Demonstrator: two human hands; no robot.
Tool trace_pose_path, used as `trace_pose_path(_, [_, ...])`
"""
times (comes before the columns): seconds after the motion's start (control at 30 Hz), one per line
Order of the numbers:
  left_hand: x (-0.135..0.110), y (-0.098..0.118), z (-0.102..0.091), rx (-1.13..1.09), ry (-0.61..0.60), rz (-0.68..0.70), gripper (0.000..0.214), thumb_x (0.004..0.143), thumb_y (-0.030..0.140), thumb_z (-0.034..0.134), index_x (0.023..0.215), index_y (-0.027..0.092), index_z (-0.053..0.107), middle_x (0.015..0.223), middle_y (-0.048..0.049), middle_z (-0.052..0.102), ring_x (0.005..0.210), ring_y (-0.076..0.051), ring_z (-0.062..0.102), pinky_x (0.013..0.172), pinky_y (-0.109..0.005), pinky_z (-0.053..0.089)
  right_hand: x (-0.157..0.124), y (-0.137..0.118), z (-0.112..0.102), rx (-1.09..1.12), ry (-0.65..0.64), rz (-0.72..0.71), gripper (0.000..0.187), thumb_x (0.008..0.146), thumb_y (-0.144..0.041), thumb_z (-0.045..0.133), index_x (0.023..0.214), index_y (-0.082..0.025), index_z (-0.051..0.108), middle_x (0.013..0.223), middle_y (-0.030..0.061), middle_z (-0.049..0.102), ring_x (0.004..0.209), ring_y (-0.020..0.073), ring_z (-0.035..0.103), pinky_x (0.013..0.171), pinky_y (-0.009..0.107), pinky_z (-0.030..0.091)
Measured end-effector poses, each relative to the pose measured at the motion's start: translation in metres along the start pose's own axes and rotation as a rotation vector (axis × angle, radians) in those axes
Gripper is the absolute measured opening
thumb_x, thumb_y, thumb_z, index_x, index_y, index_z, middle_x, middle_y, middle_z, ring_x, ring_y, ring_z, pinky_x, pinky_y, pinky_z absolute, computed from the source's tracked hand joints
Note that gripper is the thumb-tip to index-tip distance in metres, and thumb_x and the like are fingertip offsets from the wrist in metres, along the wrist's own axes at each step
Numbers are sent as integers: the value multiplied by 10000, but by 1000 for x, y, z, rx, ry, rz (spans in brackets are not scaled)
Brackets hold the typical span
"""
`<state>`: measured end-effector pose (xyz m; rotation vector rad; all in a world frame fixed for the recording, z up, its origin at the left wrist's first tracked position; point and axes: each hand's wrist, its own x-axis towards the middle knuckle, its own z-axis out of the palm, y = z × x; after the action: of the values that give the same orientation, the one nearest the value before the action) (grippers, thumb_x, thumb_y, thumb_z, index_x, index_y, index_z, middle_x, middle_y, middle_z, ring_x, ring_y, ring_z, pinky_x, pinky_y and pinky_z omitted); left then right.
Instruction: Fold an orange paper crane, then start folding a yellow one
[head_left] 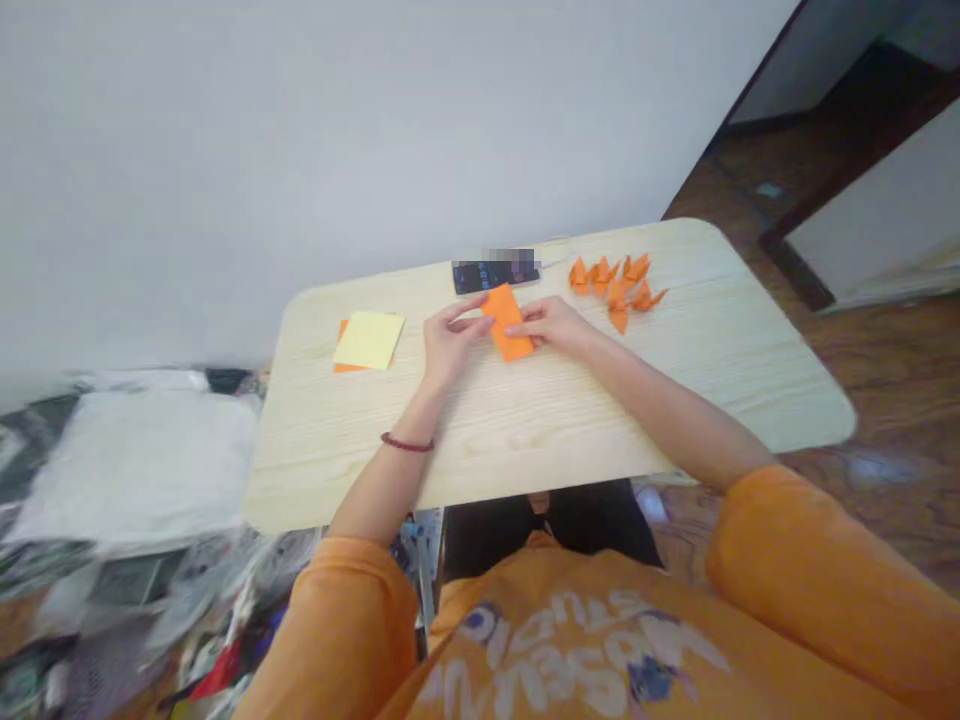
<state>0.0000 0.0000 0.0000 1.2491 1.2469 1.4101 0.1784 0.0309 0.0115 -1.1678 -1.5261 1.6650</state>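
Between my hands, a little above the table, is a piece of orange origami paper [510,335] folded into a narrow rectangle. My left hand [451,342] pinches its left edge between thumb and fingers. On the other side, my right hand [553,325] grips the right edge, thumb on the front face and fingers partly hidden behind. Several folded orange paper cranes [616,305] stand in a cluster to the right of my right hand. Left of my left hand lies a yellow paper square [370,340] on top of orange paper.
A dark phone [495,275] lies at the table's back edge, just beyond the paper, with a cable beside it. The pale wooden table [337,450] has rounded corners and stands near a white wall. Cluttered belongings fill the floor area at left.
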Motion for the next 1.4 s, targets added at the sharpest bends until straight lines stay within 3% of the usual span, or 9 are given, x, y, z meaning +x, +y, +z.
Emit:
trace_pose_path(0.5, [0, -1, -2, 4, -3, -1, 385, 649, 241, 802, 1020, 161, 734, 838, -73, 758, 750, -200, 713, 736, -320, 585, 2, 4, -4, 37, -34, 7, 411, 540, -398, 836, 778, -85, 717, 614, 23, 621, 512, 70, 436, 489, 232, 287])
trace_pose_path(0.7, [1, -1, -2, -8, -11, -7, 396, 656, 255, 799, 1033, 160, 730, 884, -80, 758, 770, -207, 715, 744, -332, 588, 3, 7, -4, 31, -8, 4, 392, 537, -385, 839, 763, -87, 719, 626, 29, 628, 528, 74, 444, 494, 229, 306])
trace_pose_path(1.03, [0, 2, -2, 6, 0, -9, 369, 643, 222, 801, 1000, 155, 735, 913, -88, 756, 780, -212, 718, 733, -326, 586, 4, 8, -4, 15, -16, -13, 377, 544, -388, 834, 728, -87, 701, 570, -3, 566, 491, 53, 395, 491, 233, 265])
trace_pose_path(1.27, [-2, 3, -2, 26, 17, -31, 385, 639, 219, 804, 1011, 150, 732, 757, -69, 747, 734, -211, 716, 742, -342, 586, 2, 4, -1, 55, -21, 25, 368, 537, -355, 839, 750, -92, 697, 606, 16, 611, 501, 67, 440, 497, 235, 273])
trace_pose_path(1.4, [1, 0, -5, 19, 15, -25, 401, 629, 231, 809, 1015, 158, 731, 793, -71, 753, 738, -208, 718, 760, -347, 589, 1, 1, -2, 3, -19, 1, 333, 592, -380, 817, 653, -95, 655, 470, -33, 494, 452, 50, 366, 481, 236, 219])
